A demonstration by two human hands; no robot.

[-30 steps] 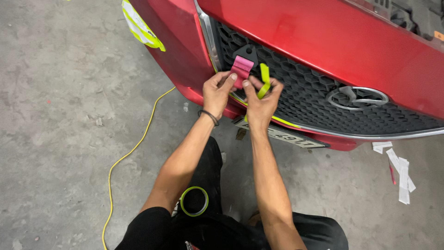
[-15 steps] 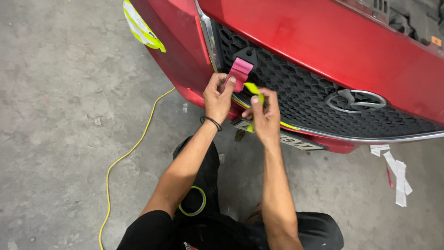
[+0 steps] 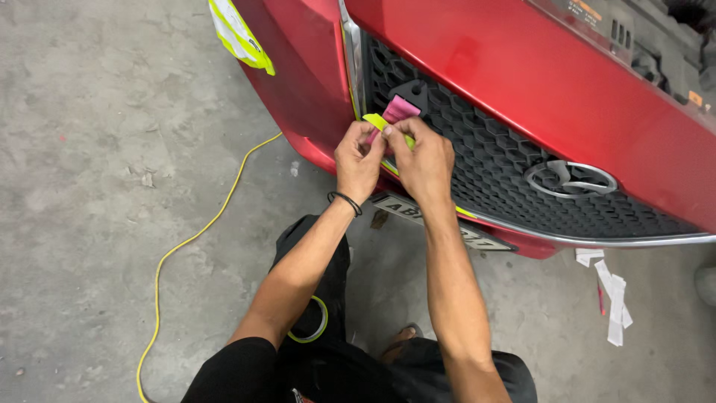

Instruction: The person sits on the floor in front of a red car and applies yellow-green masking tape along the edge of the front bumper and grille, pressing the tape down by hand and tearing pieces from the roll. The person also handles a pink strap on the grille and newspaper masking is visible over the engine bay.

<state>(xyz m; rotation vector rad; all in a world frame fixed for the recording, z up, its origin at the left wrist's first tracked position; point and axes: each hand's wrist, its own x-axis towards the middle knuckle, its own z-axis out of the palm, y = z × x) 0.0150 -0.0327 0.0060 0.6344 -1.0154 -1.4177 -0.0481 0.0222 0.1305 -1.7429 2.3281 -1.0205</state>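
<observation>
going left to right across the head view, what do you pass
yellow cord on the concrete floor → left hand → right hand, both pinching a yellow-green tape strip at the black grille → chrome emblem → white paper scraps on the floor

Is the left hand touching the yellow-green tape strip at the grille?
Touching. The head view shows the left hand pinching the yellow-green tape strip with its fingertips, no gap visible.
</observation>
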